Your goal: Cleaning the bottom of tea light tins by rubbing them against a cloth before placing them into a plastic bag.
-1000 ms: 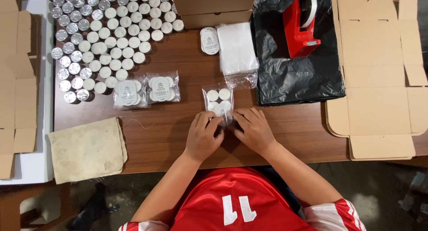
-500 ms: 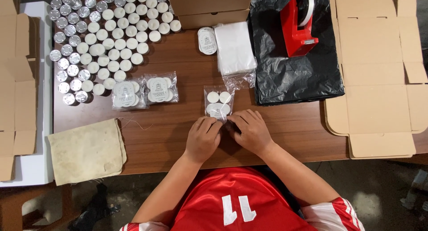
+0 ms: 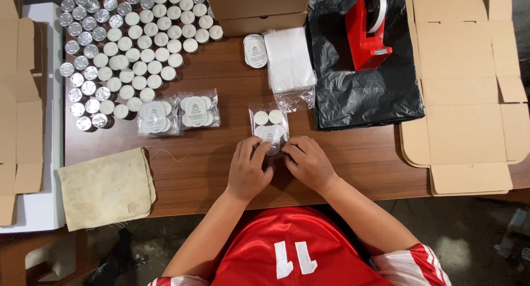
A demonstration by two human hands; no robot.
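A small clear plastic bag of white tealight candles point(image 3: 268, 125) lies on the brown wooden table point(image 3: 359, 153), just in front of me. My left hand point(image 3: 249, 171) and my right hand point(image 3: 309, 164) both pinch the bag's near end, fingertips meeting over it. Two candles show at the bag's far end; the near ones are partly hidden by my fingers. Two filled, labelled bags point(image 3: 179, 114) lie side by side to the left.
Several loose tealights point(image 3: 127, 48) cover the far left of the table. A stack of empty clear bags point(image 3: 288, 59), round labels point(image 3: 255, 49), a red tape dispenser point(image 3: 367, 35) on black plastic point(image 3: 359, 93), flat cardboard boxes point(image 3: 469, 87) and a beige cloth point(image 3: 105, 186) surround me.
Both hands stay on the bag's near end, with only slight shifts of the fingers. The bag has not moved.
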